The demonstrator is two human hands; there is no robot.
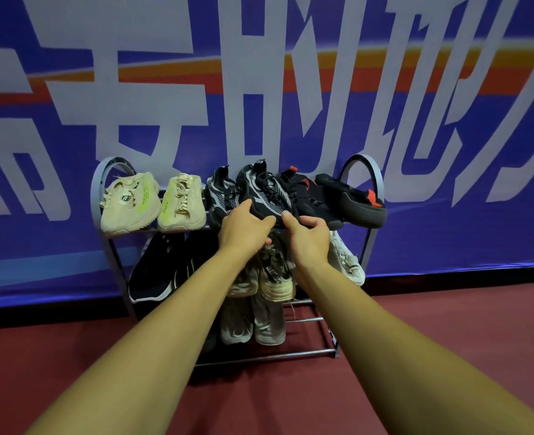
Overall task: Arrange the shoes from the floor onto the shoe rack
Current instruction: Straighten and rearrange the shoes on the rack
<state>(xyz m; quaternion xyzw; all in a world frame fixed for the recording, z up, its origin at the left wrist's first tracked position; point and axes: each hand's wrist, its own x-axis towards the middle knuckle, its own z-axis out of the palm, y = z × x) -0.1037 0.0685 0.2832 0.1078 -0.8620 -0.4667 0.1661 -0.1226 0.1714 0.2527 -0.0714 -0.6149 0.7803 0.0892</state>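
A grey metal shoe rack (97, 189) stands against the wall. On its top shelf sit two cream sneakers (130, 202), two black-and-grey knit sneakers and two black sneakers with red trim (353, 199). My left hand (243, 227) and my right hand (309, 233) both grip the toe end of the right black-and-grey sneaker (265, 189), which is tilted up at the shelf's front edge. Its mate (221, 196) sits just left of it.
The middle shelf holds black sneakers (155, 271), beige sneakers (275, 277) and a white sneaker (347, 262). Grey sneakers (265, 324) stand on the lowest shelf. A blue banner (447, 230) hangs behind the rack. Red floor (416, 324) spreads around it.
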